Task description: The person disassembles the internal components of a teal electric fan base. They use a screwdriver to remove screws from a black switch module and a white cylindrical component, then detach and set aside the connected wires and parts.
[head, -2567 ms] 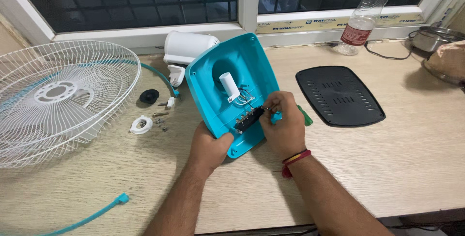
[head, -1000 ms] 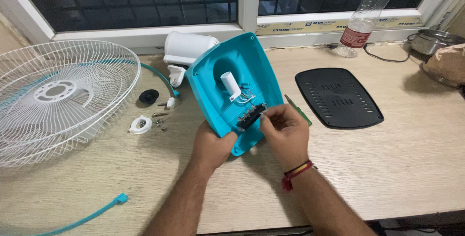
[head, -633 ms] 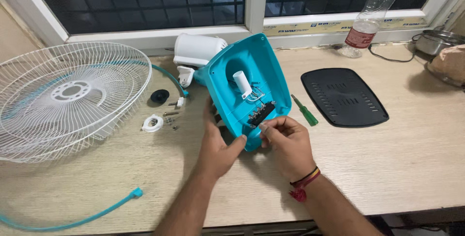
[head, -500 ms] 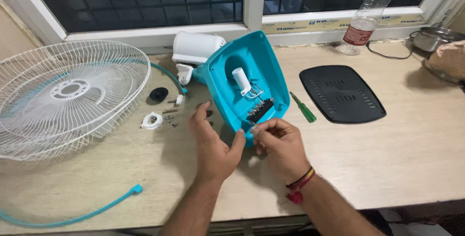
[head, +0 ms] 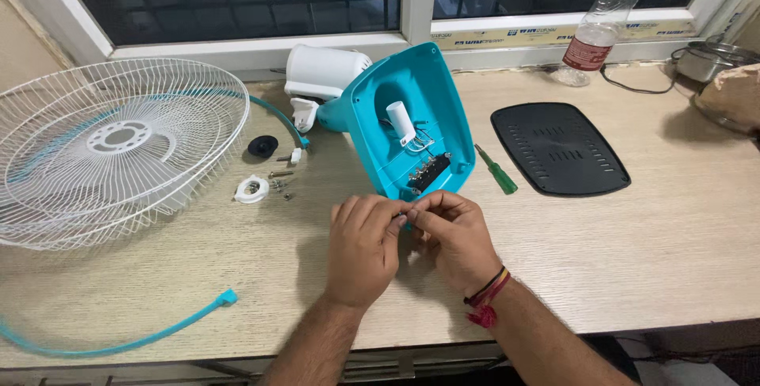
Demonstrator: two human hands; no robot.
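Pale wooden tabletop (head: 649,243) runs under a barred window, and I have the fan's parts spread across it so each stays within reach. My left hand (head: 362,247) and right hand (head: 453,235) meet just in front of the near edge of the teal fan base (head: 404,129). Both are narrowed to a pinch, thumbs and forefingers pressed together over something too small for me to make out, held close to the base so it sits right by the spot it belongs to.

That base lies upside down with its hollow side facing me, which lets me see the black switch block (head: 428,173) and the white cylinder (head: 400,121) inside. It leans on the white motor housing (head: 324,72) behind it.

A green screwdriver (head: 496,171) lies just right of the base, handy for my right hand. Further right lies the black bottom cover (head: 560,148), set well apart so it stays out of the way. On my left, loose screws (head: 279,184), a white ring (head: 252,190) and a black cap (head: 262,146) are gathered in one cluster beside the white wire grille (head: 111,148). A teal cable (head: 119,342) trails along the front edge, and an empty plastic bottle (head: 602,18) stands on the sill.
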